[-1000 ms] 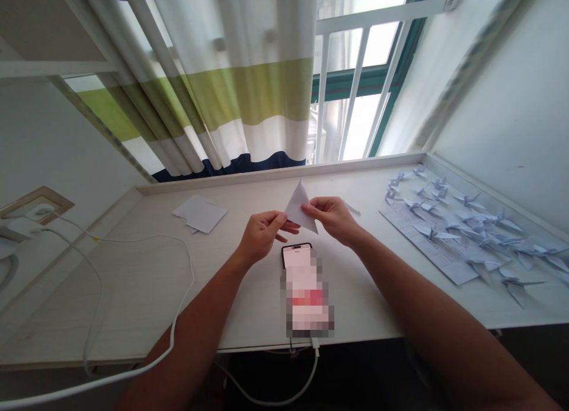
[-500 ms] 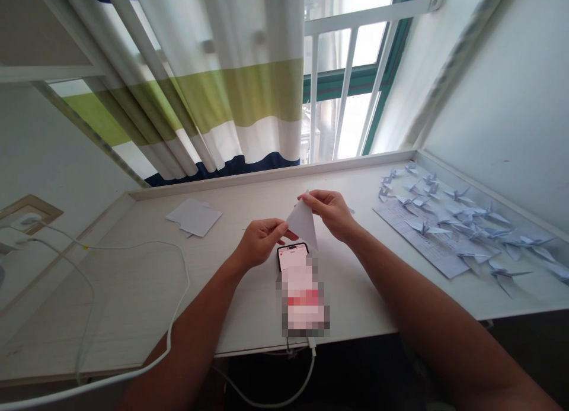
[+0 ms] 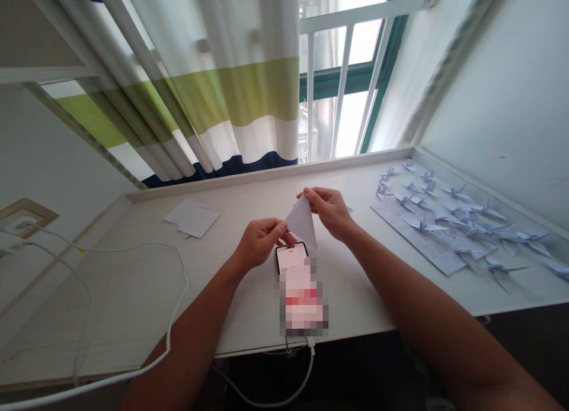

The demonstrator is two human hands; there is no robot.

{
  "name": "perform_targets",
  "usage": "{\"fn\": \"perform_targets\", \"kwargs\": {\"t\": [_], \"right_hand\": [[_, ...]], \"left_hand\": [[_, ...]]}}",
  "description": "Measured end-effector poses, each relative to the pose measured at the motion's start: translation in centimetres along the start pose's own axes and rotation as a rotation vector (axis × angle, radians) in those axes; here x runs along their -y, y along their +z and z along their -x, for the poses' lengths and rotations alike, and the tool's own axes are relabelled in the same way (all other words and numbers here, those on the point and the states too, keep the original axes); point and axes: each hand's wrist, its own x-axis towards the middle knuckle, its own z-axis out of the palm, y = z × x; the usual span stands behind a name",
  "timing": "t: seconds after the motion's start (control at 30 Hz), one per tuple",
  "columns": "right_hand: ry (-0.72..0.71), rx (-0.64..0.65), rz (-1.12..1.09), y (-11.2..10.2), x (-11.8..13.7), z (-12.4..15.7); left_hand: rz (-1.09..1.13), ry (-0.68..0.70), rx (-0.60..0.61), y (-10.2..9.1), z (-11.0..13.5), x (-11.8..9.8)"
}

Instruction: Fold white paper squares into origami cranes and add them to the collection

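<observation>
A white sheet of paper (image 3: 302,222), folded into a triangle, is held up above the table between both hands. My left hand (image 3: 261,240) pinches its left corner between thumb and fingers. At the top corner, my right hand (image 3: 328,208) grips the paper with its thumb and forefinger. The lower corner points down and hangs free over the far end of a phone (image 3: 291,258). That phone lies face up on the table, its screen lit and partly blurred out.
Several folded paper cranes (image 3: 466,221) crowd the right side, some resting on a printed sheet (image 3: 427,254). Loose white paper (image 3: 193,217) lies at the left. A white cable (image 3: 183,275) crosses the left side; another cord (image 3: 311,347) plugs into the phone. Raised edging (image 3: 267,179) borders the table.
The view has shifted slightly. Both hands keep their hold on the folded paper, and its triangular face shows a little more fully near the top corner.
</observation>
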Motion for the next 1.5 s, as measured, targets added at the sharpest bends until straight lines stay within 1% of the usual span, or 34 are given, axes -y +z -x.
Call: {"fn": "perform_targets", "kwargs": {"t": [0.1, 0.17, 0.3, 0.4, 0.53, 0.67, 0.8, 0.97, 1.13, 1.3, 1.43, 1.5], "right_hand": [[0.032, 0.11, 0.023, 0.0, -0.2, 0.1], [0.013, 0.128, 0.045, -0.1, -0.4, 0.1], [-0.013, 0.132, 0.075, 0.0, -0.7, 0.3], [-0.038, 0.126, 0.148, 0.2, -0.7, 0.4], [-0.063, 0.123, 0.223, 0.4, -0.6, 0.5], [-0.052, 0.089, 0.232, 0.6, -0.6, 0.6], [-0.067, 0.082, 0.263, 0.8, -0.9, 0.6], [0.025, 0.17, 0.241, 0.9, -1.4, 0.6], [0.015, 0.138, 0.277, 0.8, -1.7, 0.4], [0.084, 0.26, 0.342, 0.8, -1.4, 0.6], [0.115, 0.246, 0.321, 1.0, -1.0, 0.8], [0.135, 0.289, 0.319, 1.0, -0.9, 0.8]], "left_hand": [[0.008, -0.001, -0.06, 0.1, 0.0, -0.1], [0.0, -0.001, -0.064, 0.1, 0.0, -0.2], [-0.024, -0.008, -0.087, 0.1, -0.1, -0.1], [-0.04, -0.012, -0.084, 0.1, -0.3, 0.0], [0.033, -0.038, -0.048, 0.1, -0.3, -0.3], [0.128, -0.074, -0.036, 0.2, -0.3, -0.6], [0.13, -0.14, -0.051, 0.6, -0.4, -0.2], [0.197, -0.153, -0.102, 0.7, -0.5, -0.1], [0.204, -0.156, -0.114, 0.3, -0.5, -0.2], [0.2, -0.149, -0.164, 0.2, -0.7, 0.3], [0.196, -0.123, -0.197, 0.1, -0.7, 0.3], [0.187, -0.111, -0.234, 0.0, -0.7, 0.3]]}}
